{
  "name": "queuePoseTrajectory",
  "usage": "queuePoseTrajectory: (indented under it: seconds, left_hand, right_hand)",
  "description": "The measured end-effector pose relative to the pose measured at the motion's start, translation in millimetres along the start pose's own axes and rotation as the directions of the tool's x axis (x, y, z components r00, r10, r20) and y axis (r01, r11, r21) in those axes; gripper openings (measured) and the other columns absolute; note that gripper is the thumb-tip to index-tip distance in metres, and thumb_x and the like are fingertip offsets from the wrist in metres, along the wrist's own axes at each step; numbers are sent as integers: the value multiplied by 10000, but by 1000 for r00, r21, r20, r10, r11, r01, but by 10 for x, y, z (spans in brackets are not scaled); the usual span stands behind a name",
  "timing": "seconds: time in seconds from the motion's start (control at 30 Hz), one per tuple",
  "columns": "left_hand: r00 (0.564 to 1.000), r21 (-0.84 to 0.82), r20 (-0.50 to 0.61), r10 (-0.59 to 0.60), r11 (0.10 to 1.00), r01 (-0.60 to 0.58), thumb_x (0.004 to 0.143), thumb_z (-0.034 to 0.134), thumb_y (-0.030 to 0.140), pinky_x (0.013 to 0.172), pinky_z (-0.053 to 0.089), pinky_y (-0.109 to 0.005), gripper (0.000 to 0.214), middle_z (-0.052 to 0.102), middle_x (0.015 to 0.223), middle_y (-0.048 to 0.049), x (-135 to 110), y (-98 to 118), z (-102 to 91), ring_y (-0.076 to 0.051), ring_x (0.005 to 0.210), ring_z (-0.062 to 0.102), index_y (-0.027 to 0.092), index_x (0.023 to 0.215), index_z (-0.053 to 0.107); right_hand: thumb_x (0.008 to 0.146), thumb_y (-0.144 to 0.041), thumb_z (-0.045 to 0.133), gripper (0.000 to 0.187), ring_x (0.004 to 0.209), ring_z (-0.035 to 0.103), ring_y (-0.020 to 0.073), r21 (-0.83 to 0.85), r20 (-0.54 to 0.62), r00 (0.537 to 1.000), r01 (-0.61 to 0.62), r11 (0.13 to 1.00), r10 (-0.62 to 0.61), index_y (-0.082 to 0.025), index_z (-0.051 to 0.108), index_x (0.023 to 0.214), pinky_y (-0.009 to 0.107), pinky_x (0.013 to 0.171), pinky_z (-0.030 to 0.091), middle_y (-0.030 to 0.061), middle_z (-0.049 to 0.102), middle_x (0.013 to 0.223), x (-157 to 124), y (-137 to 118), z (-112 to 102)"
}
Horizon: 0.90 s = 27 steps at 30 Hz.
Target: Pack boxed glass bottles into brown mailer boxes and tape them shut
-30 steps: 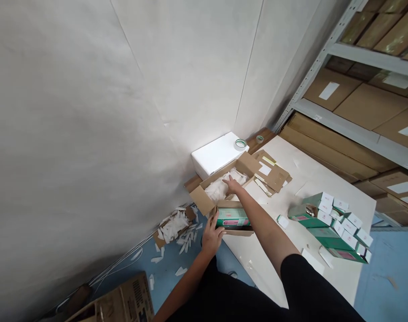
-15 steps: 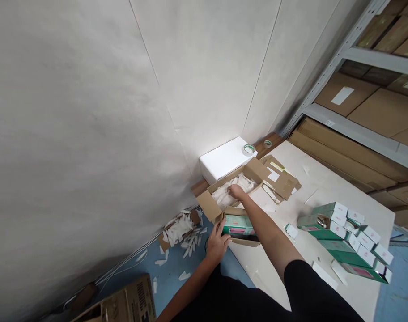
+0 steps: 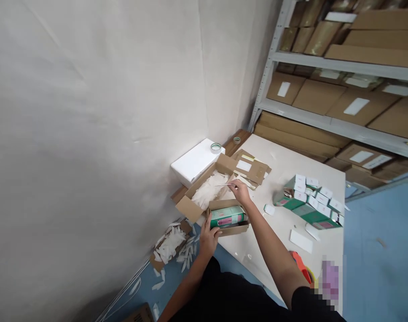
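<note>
White table (image 3: pixel 286 158) beside a pale wall (image 3: pixel 123 112), shelves (image 3: pixel 325 122) of brown boxes (image 3: pixel 320 97) behind

The left hand (image 3: pixel 209 238) grasps the left end of a small open carton (image 3: pixel 235 230) at the table's edge; a green-and-pink box (image 3: pixel 227 214) lies inside it. The right hand (image 3: pixel 240 191) pinches a thin white strip (image 3: pixel 221 184) above a larger open carton (image 3: pixel 188 208) of white filler (image 3: pixel 204 192), just beyond the small one.

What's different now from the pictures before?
The right hand moved right, away from the white bits in the bigger open box, and now pinches a thin white piece. The view swung right, so an orange thing shows. The left hand stayed at the smaller open box, with the green box inside.
</note>
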<state>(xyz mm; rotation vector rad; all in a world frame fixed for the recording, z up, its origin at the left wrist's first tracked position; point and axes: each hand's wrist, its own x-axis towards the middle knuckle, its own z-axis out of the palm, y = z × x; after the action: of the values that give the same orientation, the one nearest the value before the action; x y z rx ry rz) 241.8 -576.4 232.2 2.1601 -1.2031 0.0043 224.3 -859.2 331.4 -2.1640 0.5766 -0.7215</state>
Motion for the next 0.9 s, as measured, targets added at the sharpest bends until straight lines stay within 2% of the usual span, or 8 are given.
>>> queuePoseTrajectory:
  seconds: [0.1, 0.2, 0.37, 0.5, 0.6, 0.77, 0.9]
  left_hand:
    - [999, -14, 11, 49, 999, -49, 919, 683, 245, 1128, 498, -571, 108, 310, 1705, 20, 52, 156, 96, -394, 1439, 461, 255, 865, 776]
    - [994, -53, 56, 90, 995, -87, 946, 652, 267, 1146, 489, -547, 147, 325, 1699, 16, 80, 373, 229, -384, 1446, 460, 255, 882, 784]
    - [979, -142, 125, 164, 979, -146, 962, 627, 299, 1123, 522, -511, 175, 376, 1676, 4, 90, 770, 567, -351, 1433, 480, 259, 921, 793]
    - [957, -235, 166, 237, 952, -195, 955, 628, 269, 1140, 506, -492, 166, 352, 1690, -25, 149, 1018, 925, -328, 1451, 476, 232, 923, 787]
    - [933, -341, 219, 285, 918, -201, 939, 625, 225, 1154, 492, -474, 158, 334, 1698, -48, 254, 1106, 1226, -313, 1481, 454, 211, 926, 782]
    - [855, -430, 386, 347, 887, -166, 872, 657, 170, 1206, 418, -523, 128, 350, 1689, -88, 508, 1047, 1711, -331, 1530, 381, 174, 835, 779]
    - [795, -384, 519, 314, 917, -112, 783, 700, 109, 1214, 406, -538, 118, 465, 1618, -92, 676, 923, 1924, -330, 1497, 433, 188, 767, 785]
  right_hand:
    - [980, -349, 566, 247, 913, 687, 225, 37, -131, 990, -39, 999, 43, -223, 779, 969, 341, 822, 563, 81, 761, 1003, -478, 48, -426]
    - [966, -362, 582, 238, 915, 692, 229, 56, -243, 964, -93, 994, 104, -225, 775, 952, 352, 836, 569, 79, 759, 982, -1000, 114, -760]
    - [968, -354, 556, 247, 968, 697, 242, 3, -327, 920, -226, 974, 214, -241, 776, 967, 372, 901, 562, 78, 765, 1002, -1793, 222, -1089]
    - [968, -360, 530, 272, 972, 699, 252, -39, -401, 870, -331, 943, 289, -232, 770, 949, 376, 897, 568, 90, 766, 1006, -2232, 365, -1181]
    - [961, -353, 520, 270, 944, 699, 257, -45, -439, 826, -414, 909, 354, -230, 761, 959, 378, 871, 574, 96, 764, 995, -2440, 480, -1181]
    - [963, -361, 489, 294, 951, 697, 270, -47, -541, 702, -576, 816, 464, -231, 752, 966, 386, 882, 571, 97, 761, 992, -2627, 596, -1128]
    - [972, -355, 466, 310, 946, 700, 267, -66, -523, 683, -630, 774, 510, -231, 750, 985, 364, 863, 574, 99, 759, 1014, -2620, 642, -1030]
